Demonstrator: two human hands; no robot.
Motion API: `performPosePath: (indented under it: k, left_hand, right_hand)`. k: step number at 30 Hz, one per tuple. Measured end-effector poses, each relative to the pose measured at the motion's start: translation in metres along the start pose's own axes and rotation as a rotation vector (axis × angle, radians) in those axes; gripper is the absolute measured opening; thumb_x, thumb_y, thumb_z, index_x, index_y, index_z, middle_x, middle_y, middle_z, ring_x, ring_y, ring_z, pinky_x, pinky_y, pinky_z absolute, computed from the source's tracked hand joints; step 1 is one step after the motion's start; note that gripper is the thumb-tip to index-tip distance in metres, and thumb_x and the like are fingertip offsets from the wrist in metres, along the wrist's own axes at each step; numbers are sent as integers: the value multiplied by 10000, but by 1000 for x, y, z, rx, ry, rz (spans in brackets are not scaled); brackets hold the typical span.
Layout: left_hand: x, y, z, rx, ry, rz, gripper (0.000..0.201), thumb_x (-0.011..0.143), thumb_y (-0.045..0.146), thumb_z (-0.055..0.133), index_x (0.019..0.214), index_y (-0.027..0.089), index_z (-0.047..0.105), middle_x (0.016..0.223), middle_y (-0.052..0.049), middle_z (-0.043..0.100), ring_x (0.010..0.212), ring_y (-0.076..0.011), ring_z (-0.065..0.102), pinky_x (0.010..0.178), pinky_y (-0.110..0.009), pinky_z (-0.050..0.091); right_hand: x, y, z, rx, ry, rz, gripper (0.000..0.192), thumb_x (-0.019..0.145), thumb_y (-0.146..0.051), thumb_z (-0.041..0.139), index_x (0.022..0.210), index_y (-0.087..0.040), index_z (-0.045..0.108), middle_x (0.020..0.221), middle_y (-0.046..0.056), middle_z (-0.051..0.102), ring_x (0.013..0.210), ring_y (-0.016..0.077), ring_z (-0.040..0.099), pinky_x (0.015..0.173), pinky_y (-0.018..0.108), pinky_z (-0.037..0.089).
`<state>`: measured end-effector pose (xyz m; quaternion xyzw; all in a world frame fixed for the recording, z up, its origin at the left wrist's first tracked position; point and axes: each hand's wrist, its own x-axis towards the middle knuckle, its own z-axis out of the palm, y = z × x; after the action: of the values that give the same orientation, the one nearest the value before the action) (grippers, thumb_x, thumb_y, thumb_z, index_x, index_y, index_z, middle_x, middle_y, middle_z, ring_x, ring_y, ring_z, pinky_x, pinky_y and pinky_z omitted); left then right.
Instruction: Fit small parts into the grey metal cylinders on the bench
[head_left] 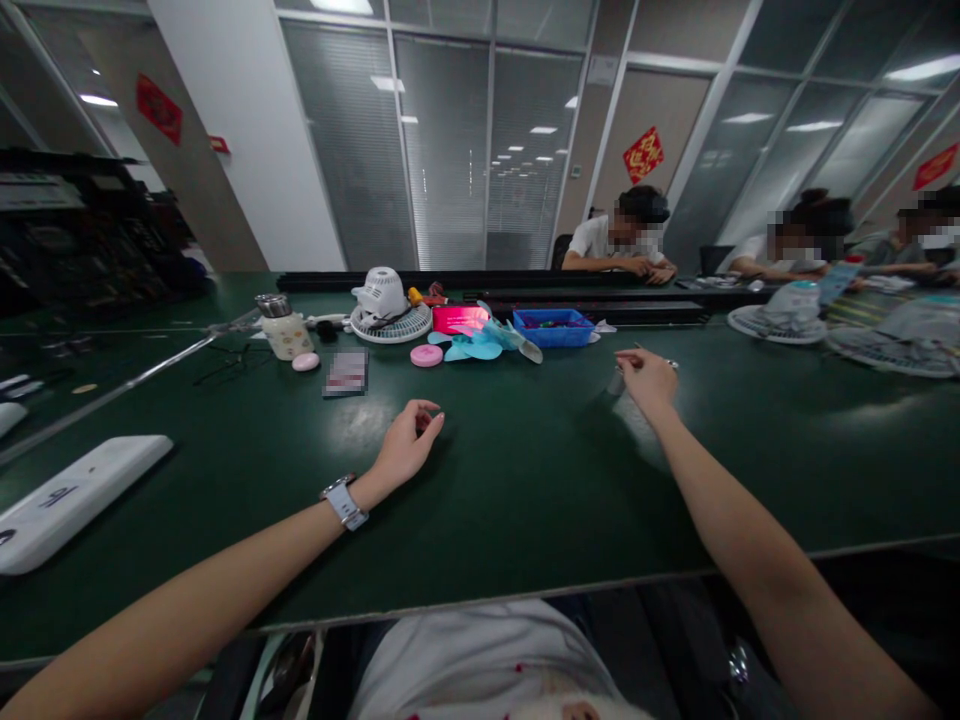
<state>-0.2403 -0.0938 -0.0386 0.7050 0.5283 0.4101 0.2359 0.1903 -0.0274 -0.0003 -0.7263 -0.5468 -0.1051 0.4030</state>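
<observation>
Your left hand (405, 445), wrist in a white-strapped watch (343, 501), rests on the dark green table (525, 480), fingers curled around a small dark part (422, 420). Your right hand (645, 378) pinches a thin silvery metal piece (670, 363) just above the table. Blue plastic fan blades (480, 342) and a blue tray (553, 327) lie well beyond.

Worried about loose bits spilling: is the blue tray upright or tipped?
Upright: the blue tray sits flat on the green table, open side up, small items inside.
</observation>
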Motion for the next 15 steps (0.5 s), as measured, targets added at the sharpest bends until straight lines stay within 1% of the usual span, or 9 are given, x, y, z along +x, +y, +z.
performPosePath:
  k: [4, 6, 8, 10, 12, 13, 15]
  left_hand:
    - [0, 0, -1, -7, -8, 2, 375, 888, 482, 526, 1115, 186, 567, 912, -45, 632, 825, -185, 606, 707, -320, 480]
    - [0, 0, -1, -9, -9, -3, 379, 887, 485, 528, 1117, 187, 568, 911, -44, 632, 823, -185, 605, 711, -321, 480]
    - [-1, 1, -2, -7, -11, -11, 381, 886, 484, 529, 1122, 187, 564, 908, -42, 630, 826, -185, 605, 719, -323, 481]
    - [-1, 2, -1, -7, -14, -18, 375, 890, 474, 523, 1124, 184, 557, 900, -40, 624, 824, -186, 602, 726, -327, 480]
    - [-1, 3, -1, -12, -18, -24, 367, 896, 462, 515, 1124, 178, 551, 892, -39, 619, 822, -186, 598, 731, -331, 480]
    - [-1, 4, -1, -15, -17, -26, 364, 898, 459, 512, 1124, 175, 550, 890, -39, 616, 823, -187, 597, 732, -332, 479]
    - [-2, 7, -1, -19, -16, -21, 365, 900, 460, 516, 1127, 176, 552, 893, -39, 615, 827, -188, 595, 726, -330, 477]
  right_hand:
    - [3, 7, 2, 123, 5, 75, 256, 831, -263, 581, 1005, -198, 758, 919, 79, 761, 871, 235, 696, 801, 343, 502]
    - [4, 10, 5, 154, -15, 107, 244, 826, -258, 593, 989, -190, 761, 914, 83, 763, 867, 234, 706, 798, 340, 515]
    - [5, 15, 8, 165, -30, 120, 246, 823, -294, 617, 993, -186, 758, 930, 89, 763, 886, 236, 710, 820, 351, 525]
    - [7, 21, 11, 160, -58, 137, 324, 791, -381, 677, 1035, -178, 743, 982, 102, 758, 926, 245, 709, 857, 369, 529]
    - [7, 27, 15, 133, -125, 171, 450, 723, -444, 749, 1068, -156, 726, 1015, 121, 751, 959, 257, 706, 881, 376, 533]
    - [7, 28, 16, 111, -159, 191, 482, 696, -447, 776, 1066, -143, 723, 1013, 130, 751, 965, 263, 706, 886, 378, 536]
    - [4, 24, 18, 65, -173, 163, 468, 695, -424, 786, 1046, -122, 722, 981, 143, 754, 954, 272, 713, 876, 385, 547]
